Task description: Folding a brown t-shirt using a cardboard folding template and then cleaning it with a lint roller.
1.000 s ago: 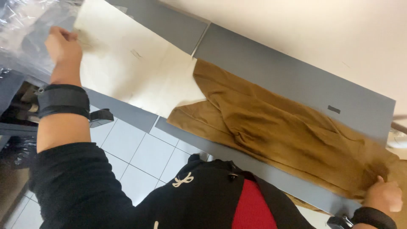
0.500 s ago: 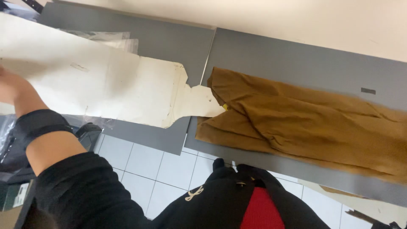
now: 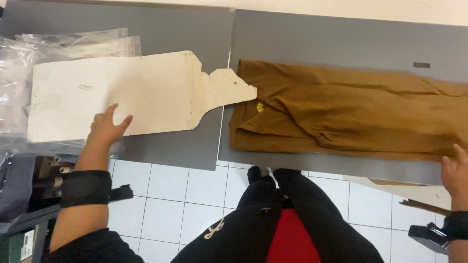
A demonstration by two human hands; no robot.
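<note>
The left hand (image 3: 108, 127), fingers spread wide, presses the stiff, light cardboard template (image 3: 131, 95) at nine o'clock on the desk (image 3: 317, 34). The right hand (image 3: 456, 173), fingers flat, rests on the soft brown garment (image 3: 351, 109) at three o'clock; best gripped at its hem.

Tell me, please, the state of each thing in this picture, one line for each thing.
Left hand: open, fingers spread, flat on the cardboard sheet.
Right hand: resting at the near edge of the brown garment, grip unclear.
Cardboard sheet: lying flat, its narrow end touching the garment.
Brown garment: folded lengthwise, wrinkled, lying on the grey table.
Plastic bags: crumpled, partly under the cardboard.
</note>
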